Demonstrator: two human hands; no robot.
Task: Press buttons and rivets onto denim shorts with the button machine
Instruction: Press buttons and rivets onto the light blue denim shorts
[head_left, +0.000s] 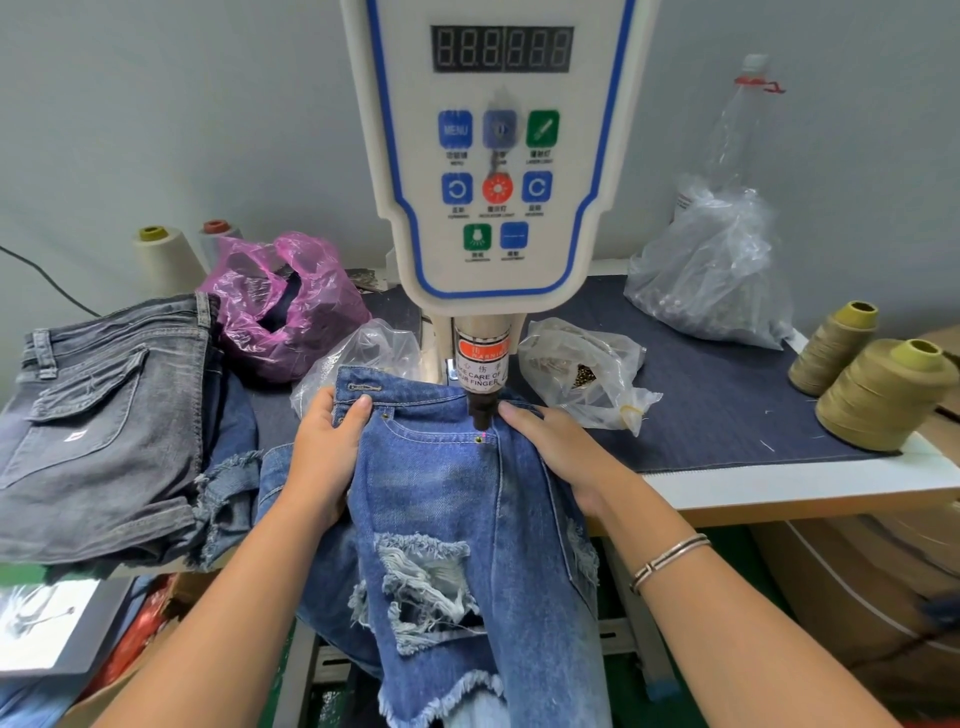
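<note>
— What was the bench like?

— A pale grey wall stood behind a table (810, 493) covered by a dark blue denim mat (727, 395), whose white front edge ran bare at the right of the frame. The button machine (488, 156) rose in the upper centre, its smooth white panel edged in blue, with square coloured keys and a dark display.

— Where were the shorts?

— The blue denim shorts (467, 519) lay in the centre, waistband under the machine's dark punch (480, 408), frayed legs hanging over the table edge toward the bottom of the frame. A brass rivet (478, 439) sat just below the punch, at the pocket corner.

— And your hands?

— My left hand (322, 452) gripped the waistband at centre left, thumb on top, fingers curled under the cloth. My right hand (561, 447) lay on the shorts just right of the punch, fingers fairly straight; whether it pinched the cloth I could not tell.

— How much room was there?

— Little at the left: folded grey denim (104, 415) and a crinkled pink bag (285, 306) crowded it. Clear crumpled bags (587, 374) sat right of the punch, and olive thread cones (883, 395) stood at the far right edge.
</note>
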